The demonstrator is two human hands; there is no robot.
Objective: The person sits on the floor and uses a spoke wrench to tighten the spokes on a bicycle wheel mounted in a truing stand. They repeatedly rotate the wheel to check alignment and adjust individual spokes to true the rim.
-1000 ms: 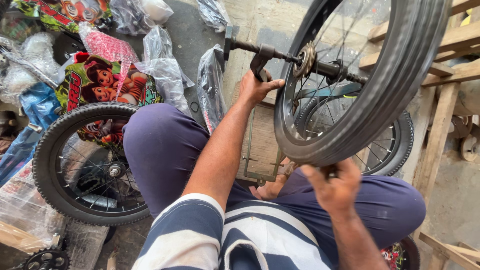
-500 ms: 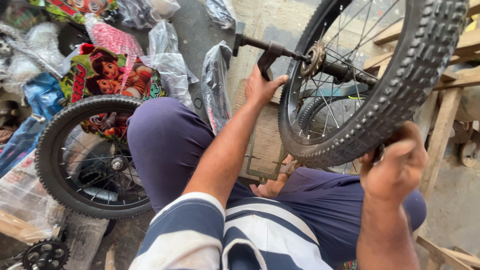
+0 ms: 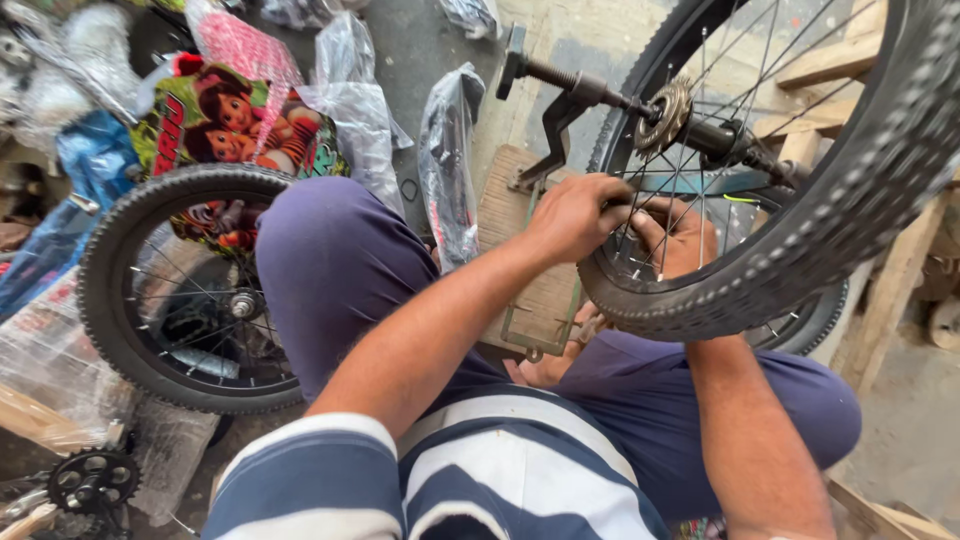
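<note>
Left hand (image 3: 575,215): closed on the wheel (image 3: 800,250) rim, above the tyre.
Right hand (image 3: 680,235): behind the spokes, fingers curled; grip unclear.

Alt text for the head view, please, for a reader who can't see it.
Both hands, left hand and right hand, grip the rim of a bicycle wheel mounted on a stand's axle. A smaller wheel leans by the seated person's knee, amid plastic-wrapped parts.

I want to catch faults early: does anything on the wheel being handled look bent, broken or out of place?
Nothing stands out. The bicycle wheel sits on its axle in the stand, its spokes look straight and its knobby tyre is seated on the rim. Left hand and right hand both work at the rim's near edge.
</note>
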